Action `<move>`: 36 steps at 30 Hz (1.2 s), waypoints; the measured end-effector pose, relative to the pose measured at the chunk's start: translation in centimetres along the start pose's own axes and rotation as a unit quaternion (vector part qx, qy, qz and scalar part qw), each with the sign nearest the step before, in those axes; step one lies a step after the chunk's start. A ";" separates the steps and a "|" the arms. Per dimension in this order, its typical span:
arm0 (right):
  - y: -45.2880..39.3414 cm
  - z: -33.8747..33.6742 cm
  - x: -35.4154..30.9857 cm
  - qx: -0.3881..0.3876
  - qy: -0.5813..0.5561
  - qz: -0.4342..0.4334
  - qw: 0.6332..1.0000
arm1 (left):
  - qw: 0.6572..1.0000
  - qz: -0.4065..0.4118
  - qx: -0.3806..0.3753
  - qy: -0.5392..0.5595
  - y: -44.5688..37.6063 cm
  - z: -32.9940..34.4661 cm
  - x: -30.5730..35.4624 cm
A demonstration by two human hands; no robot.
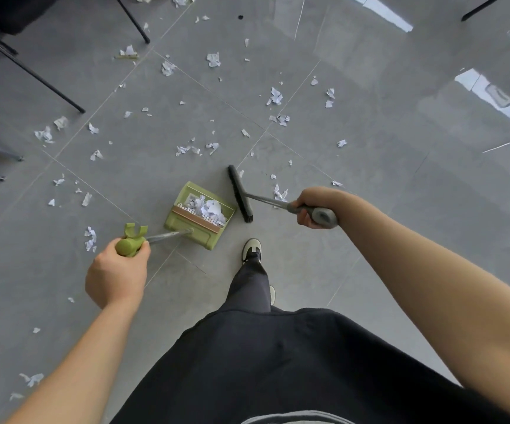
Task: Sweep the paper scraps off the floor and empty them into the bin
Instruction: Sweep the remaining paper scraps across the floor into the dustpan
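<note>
— What do the hands hold?
— The left hand [116, 275] grips the green dustpan [200, 212] handle; the right hand [316, 208] grips the broom [241, 194].
— The paper scraps [208, 206]?
— Some in the dustpan, many on the floor [370, 142].

A grey tiled floor [370, 240] is seen from above, crossed by thin pale joints. Bright window light is mirrored along its right side [492, 99]. Black furniture legs [33, 71] are planted at upper left and top right.
</note>
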State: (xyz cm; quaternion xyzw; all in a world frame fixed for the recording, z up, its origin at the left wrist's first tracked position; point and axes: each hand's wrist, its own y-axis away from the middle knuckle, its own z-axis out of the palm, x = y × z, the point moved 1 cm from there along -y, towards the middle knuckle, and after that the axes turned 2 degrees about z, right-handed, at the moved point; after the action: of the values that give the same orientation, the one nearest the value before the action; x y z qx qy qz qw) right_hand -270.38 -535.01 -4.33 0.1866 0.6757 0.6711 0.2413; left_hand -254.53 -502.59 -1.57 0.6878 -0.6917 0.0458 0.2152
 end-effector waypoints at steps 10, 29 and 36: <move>1.7 -6.4 0.6 0.049 -0.091 0.032 0.994 | 0.998 0.028 -0.048 0.016 -3.1 1.7 4.4; 3.7 -7.9 2.0 0.162 0.059 0.015 0.985 | 0.990 0.092 -0.108 0.011 -1.8 3.7 10.6; 1.8 -11.9 0.3 0.206 0.093 -0.033 0.973 | 0.992 0.070 -0.107 0.006 0.0 4.6 12.2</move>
State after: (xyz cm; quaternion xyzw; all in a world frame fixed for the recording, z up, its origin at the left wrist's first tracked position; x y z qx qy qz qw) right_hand -277.64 -544.45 -2.71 0.1466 0.8249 0.5233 0.1555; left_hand -255.11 -515.62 -1.28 0.6106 -0.7379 -0.0092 0.2875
